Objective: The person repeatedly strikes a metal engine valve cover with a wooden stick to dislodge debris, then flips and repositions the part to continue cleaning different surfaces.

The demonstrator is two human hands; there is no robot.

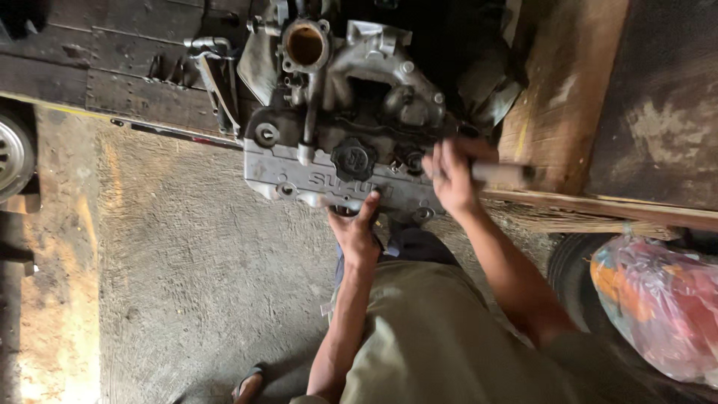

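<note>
Left hand (357, 230) touching engine (340, 112), right hand (451, 174) gripping tool handle (502, 173)

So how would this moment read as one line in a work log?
left hand: pressed on engine valve cover | right hand: gripping blurred tool handle at cover's right end | engine on concrete floor
</note>
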